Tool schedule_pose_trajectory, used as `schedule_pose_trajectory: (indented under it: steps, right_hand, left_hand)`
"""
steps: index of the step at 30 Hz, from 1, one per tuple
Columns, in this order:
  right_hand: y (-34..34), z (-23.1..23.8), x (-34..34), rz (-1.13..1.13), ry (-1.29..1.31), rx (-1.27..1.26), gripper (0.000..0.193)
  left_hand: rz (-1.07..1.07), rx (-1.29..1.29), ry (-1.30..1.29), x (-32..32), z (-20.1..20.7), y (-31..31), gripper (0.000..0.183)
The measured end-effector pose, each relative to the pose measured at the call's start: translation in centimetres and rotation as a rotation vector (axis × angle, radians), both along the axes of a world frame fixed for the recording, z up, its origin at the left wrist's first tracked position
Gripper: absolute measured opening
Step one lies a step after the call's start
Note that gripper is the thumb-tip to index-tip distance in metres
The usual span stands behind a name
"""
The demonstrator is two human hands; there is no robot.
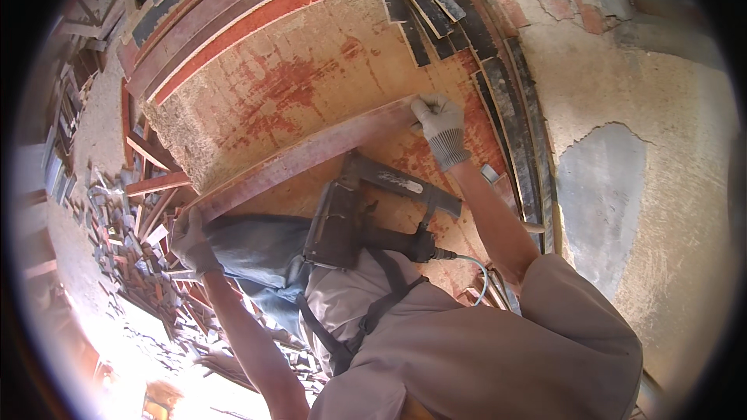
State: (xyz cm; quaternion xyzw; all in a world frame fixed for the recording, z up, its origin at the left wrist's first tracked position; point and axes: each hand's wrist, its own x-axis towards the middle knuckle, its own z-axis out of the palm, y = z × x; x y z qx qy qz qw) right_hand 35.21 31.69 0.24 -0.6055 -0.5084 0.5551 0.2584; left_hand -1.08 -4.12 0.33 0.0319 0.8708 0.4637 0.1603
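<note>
In white gloves, my two hands hold a long reddish-brown wooden strip [311, 154] by its ends. My left hand [189, 243] is closed round the near left end. At the far right end, my right hand [440, 123] pinches the strip between thumb and fingers. The strip slants across a worn wooden worktop [327, 43] with red stains. On my side of it, close to my body, lies a black nail gun [334, 222]. A thin pale air hose [485, 284] runs from its handle end.
Long reddish strips [241, 23] line the worktop's far side. Dark strips [424, 12] lie at the far right corner, and more dark strips [510, 117] run along the right edge. A heap of wood offcuts [148, 272] covers the floor at left. A stained wall or floor surface [661, 148] is at right.
</note>
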Motion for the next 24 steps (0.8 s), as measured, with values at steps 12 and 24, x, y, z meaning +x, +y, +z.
schedule_pose_trajectory:
  steps: [12, 24]
  right_hand:
    - [0.3, 1.0, -0.6, 0.01, -0.052, -0.06, 0.016]
    - [0.1, 0.7, -0.6, -0.036, 0.026, -0.018, 0.018]
  left_hand:
    - [-0.866, -0.149, 0.722, 10.2, 3.1, 13.9, 0.072]
    - [-1.02, -0.123, 0.493, 12.2, 1.8, 17.7, 0.061]
